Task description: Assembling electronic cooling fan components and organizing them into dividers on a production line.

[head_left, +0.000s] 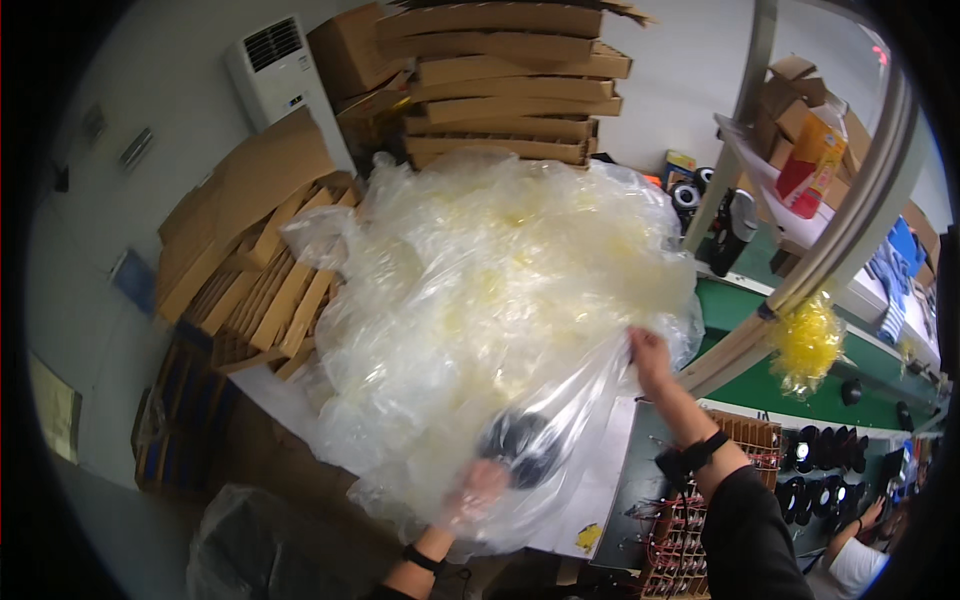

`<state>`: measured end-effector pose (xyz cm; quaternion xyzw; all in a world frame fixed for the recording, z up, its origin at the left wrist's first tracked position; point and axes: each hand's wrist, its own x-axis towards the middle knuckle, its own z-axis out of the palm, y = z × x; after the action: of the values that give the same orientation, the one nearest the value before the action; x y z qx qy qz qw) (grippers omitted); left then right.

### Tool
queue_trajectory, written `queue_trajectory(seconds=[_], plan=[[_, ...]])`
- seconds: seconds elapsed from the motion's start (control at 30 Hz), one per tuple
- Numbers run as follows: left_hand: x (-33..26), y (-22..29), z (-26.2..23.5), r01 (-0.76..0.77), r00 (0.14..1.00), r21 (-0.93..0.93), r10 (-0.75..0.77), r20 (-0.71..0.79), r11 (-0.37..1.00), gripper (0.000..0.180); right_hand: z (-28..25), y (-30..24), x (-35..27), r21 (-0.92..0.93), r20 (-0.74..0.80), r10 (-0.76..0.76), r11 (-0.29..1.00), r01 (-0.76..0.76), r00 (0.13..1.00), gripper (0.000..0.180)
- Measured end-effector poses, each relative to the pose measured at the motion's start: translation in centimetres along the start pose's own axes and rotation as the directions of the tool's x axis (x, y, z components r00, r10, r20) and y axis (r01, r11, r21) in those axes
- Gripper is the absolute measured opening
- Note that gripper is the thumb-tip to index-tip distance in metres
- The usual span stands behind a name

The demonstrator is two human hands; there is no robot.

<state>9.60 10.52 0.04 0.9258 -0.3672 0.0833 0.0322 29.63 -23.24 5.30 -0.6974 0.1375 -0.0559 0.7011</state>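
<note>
Behind plastic bag [480, 300]: stacked cardboard [500, 80]; beside, green conveyor [800, 385].

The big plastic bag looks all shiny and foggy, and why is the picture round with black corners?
Head view: the clear plastic bag catches the room light, giving pale glare and haze; the left hand shows blurred through it; the right hand is sharper. The fisheye lens bends the frame pole and darkens the rim.

Packing workshop; stacked cartons [505, 85]; conveyor belt [800, 385]
</note>
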Motion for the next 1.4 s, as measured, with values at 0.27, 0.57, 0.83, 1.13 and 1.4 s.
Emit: queue_trajectory(seconds=[0.27,0.57,0.83,1.13,1.4], plan=[[-15.1,6.0,-7.0,0.743,0.526,-0.368,-0.828,-0.195,0.559,0.063,-1.1,3.4,7.7,0.287,-0.177,0.322,0.921,-0.264,0.93,0.068],[-15.8,8.8,-13.1,0.388,0.309,-0.898,-0.947,-0.084,0.207,0.071,8.9,3.0,-18.7,0.097,0.986,-0.143,0.089,0.991,-0.084,0.071],[-8.9,10.2,-13.4,-0.131,0.293,-0.957,-0.932,0.213,-0.259,0.068,5.6,4.4,-19.7,-0.429,0.845,-0.132,0.411,0.805,0.518,0.04],[1.9,14.7,-14.8,0.034,0.727,-0.959,-0.651,0.218,-0.283,0.041,-5.9,-14.1,-27.8,-0.219,0.664,-0.544,0.514,0.829,0.513,0.03],[10.6,20.6,-14.5,0.085,0.84,-0.983,-0.519,0.159,-0.164,0.039,-14.3,-13.7,-29.3,-0.367,0.499,-0.571,0.543,0.756,0.652,0.016]])
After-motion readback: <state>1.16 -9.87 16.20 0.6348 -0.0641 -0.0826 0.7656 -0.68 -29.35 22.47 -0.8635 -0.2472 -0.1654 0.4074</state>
